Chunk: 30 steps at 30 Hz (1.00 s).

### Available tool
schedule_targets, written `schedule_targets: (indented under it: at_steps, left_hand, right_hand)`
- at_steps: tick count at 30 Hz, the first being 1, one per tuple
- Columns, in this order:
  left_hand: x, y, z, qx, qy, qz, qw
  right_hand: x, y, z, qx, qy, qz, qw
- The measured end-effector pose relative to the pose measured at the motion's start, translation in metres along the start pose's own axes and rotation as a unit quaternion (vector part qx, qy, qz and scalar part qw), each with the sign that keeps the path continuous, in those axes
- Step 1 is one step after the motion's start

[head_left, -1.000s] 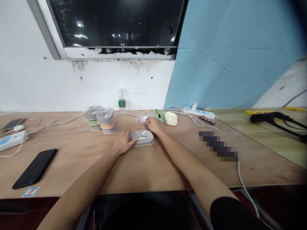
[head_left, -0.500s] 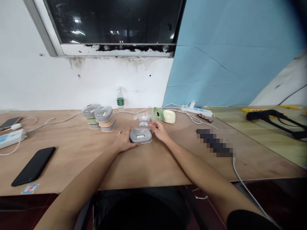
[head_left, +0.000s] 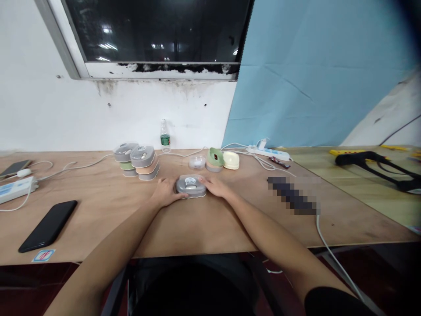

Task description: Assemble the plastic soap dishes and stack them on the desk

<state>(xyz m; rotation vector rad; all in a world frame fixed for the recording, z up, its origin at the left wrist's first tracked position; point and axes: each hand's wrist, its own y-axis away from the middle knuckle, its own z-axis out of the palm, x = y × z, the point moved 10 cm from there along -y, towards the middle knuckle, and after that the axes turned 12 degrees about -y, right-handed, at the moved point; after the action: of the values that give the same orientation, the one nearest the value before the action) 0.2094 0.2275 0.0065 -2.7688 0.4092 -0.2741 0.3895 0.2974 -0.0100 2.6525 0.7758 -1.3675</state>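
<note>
A grey oval box with a clear lid (head_left: 191, 186) and a round white sticker lies on the table between my hands. My left hand (head_left: 166, 192) grips its left end, thumb along the front edge and fingers round the back corner. At the opposite end, my right hand (head_left: 214, 186) holds the lid's right side with the fingertips. The lid sits down over the box, and a small pale piece shows through it. Behind the box are a loose clear lid (head_left: 197, 162), a green box part (head_left: 215, 155) on a stack and a cream box part (head_left: 231, 160).
Two stacks of similar boxes (head_left: 143, 156) stand at the back left, before a plastic bottle (head_left: 165, 139). A black phone (head_left: 48, 226) lies at left near a power strip (head_left: 16, 190). Another power strip (head_left: 271, 152) and cables lie back right; a pixelated dark object (head_left: 292, 195) lies right.
The clear lid that my right hand held tilted up behind the box is now down on it. A grey and peach stack and a loose clear lid behind have come into view.
</note>
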Motion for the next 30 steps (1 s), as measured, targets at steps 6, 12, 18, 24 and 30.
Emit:
schedule_targets:
  at_steps: [6,12,18,24,30]
  left_hand:
    - [-0.003,0.001,-0.005,-0.005,0.019,-0.007,1.0]
    - [-0.011,0.0,0.002,-0.033,0.063,0.006,0.997]
    - [-0.023,-0.001,-0.001,-0.018,0.032,-0.044,0.998]
    - [-0.061,0.007,-0.013,-0.002,-0.072,-0.193,0.979]
    - [-0.065,0.009,-0.022,-0.012,-0.105,-0.186,0.977]
  right_hand:
    - [-0.005,0.002,0.007,-0.02,0.038,-0.006,0.999]
    - [-0.008,0.001,0.008,-0.023,0.046,-0.02,0.998]
    - [-0.014,-0.002,-0.003,0.04,0.036,-0.041,0.998]
    - [0.012,-0.001,-0.067,0.228,0.036,-0.008,0.973]
    - [0.079,0.015,-0.141,0.399,0.02,0.076,0.914]
